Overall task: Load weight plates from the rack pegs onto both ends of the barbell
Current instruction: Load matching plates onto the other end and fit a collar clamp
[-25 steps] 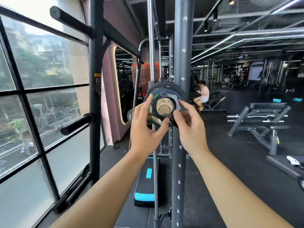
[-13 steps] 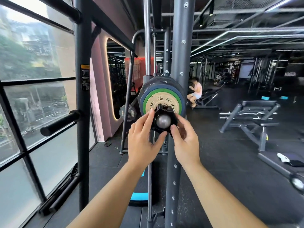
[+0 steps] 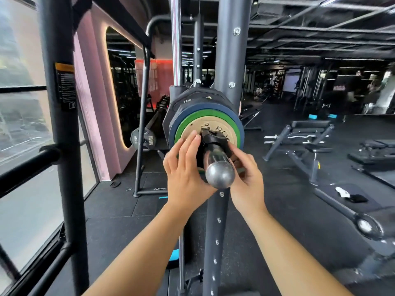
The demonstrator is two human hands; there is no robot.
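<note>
Now left hand (image 3: 188, 167) flat on collar (image 3: 213, 138), 9 o'clock; right hand (image 3: 248, 178) grips it, 4 o'clock; unlocked, plates (image 3: 205, 118) could slide.

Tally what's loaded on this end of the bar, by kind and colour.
Black plate: 1
Blue plate: 1
Green plate: 1
Tan plate: 1
Black collar: 1
Total: 5 (4 plates, 1 collar)
</note>
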